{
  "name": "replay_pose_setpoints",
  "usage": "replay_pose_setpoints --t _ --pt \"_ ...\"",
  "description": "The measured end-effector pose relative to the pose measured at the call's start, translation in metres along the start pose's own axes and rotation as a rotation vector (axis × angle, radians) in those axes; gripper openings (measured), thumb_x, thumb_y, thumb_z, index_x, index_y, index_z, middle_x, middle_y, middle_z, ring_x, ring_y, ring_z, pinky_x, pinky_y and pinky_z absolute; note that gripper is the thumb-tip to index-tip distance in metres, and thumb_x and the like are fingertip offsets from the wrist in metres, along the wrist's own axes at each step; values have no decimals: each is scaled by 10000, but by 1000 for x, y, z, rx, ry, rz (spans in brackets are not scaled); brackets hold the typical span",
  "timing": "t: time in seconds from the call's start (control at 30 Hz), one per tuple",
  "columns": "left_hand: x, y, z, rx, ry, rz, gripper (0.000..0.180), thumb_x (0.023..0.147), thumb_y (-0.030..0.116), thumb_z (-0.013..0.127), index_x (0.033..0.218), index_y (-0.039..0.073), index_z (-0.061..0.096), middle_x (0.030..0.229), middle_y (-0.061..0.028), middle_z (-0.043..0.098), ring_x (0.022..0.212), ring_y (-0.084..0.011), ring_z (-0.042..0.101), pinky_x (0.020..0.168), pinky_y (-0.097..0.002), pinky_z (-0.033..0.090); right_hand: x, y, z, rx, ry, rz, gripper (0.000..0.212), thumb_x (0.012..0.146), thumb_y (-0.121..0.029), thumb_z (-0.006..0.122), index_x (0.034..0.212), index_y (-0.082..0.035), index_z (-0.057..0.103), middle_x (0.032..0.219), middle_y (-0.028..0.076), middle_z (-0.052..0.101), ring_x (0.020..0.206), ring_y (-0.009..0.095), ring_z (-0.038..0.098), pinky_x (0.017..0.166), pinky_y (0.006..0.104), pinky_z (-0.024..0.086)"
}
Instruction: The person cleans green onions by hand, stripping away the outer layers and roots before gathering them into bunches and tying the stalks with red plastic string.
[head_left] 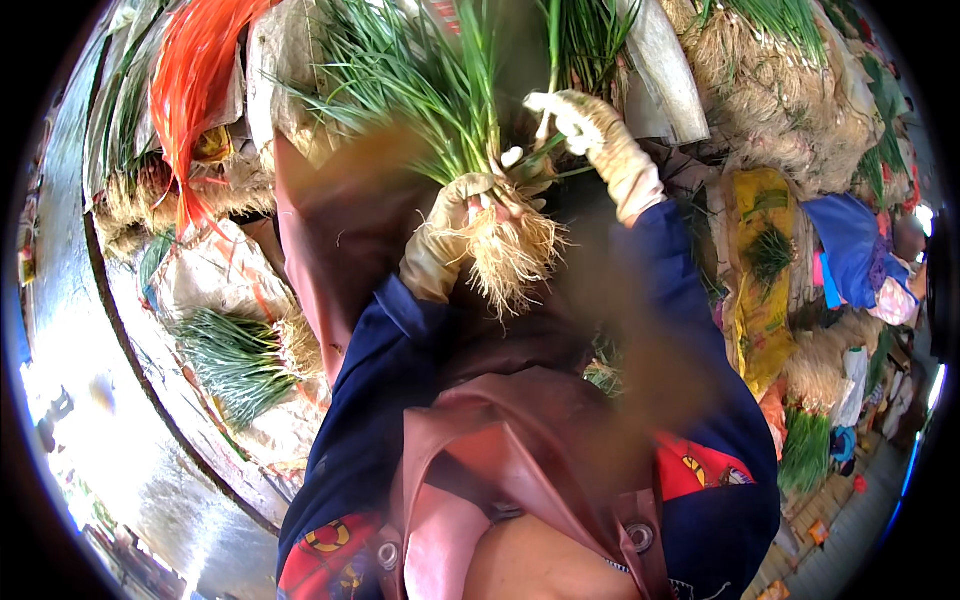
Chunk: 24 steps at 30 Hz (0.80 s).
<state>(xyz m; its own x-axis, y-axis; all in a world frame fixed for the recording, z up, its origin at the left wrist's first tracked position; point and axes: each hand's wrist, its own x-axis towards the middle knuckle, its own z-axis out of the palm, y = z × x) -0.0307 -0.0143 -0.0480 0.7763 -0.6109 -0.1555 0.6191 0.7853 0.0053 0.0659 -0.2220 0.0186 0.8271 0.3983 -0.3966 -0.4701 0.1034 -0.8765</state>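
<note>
My left hand (448, 238), in a pale work glove, is closed around a bunch of scallions (478, 130) just above the roots. Long green leaves spread upward from it, and a tangle of pale roots (512, 255) hangs below the glove. Slightly higher and to the right, my right hand (592, 140) is gloved too. Its fingers are pinched on a scallion stalk (545, 118) beside the bunch; how many stalks it grips is hard to see.
Orange plastic strands (190, 100) hang at the upper left. A scallion bundle (240, 365) lies on white sacking at left. Heaps of rooted scallions (780, 120) lie at upper right, near a yellow sack (762, 280) and blue cloth (842, 245). A brown apron (500, 400) covers my lap.
</note>
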Motion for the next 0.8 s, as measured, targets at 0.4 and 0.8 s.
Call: replay_pose_setpoints --t 0.4,0.8 --pt "-3 -3 6 154 61 37 270 828 161 608 931 -89 602 788 -218 653 675 -304 661 630 -345 569 -15 33 22 -266 -163 75 183 887 -261 629 943 -87 636 814 -67 611 603 17 440 518 181 350" --pt "5 -10 10 30 35 186 446 773 67 619 1187 -63 517 1201 -185 551 1126 -310 538 1000 -452 418 -74 85 10 -1371 73 229 283 885 -315 494 902 -91 668 905 184 661 839 345 642 710 418 523"
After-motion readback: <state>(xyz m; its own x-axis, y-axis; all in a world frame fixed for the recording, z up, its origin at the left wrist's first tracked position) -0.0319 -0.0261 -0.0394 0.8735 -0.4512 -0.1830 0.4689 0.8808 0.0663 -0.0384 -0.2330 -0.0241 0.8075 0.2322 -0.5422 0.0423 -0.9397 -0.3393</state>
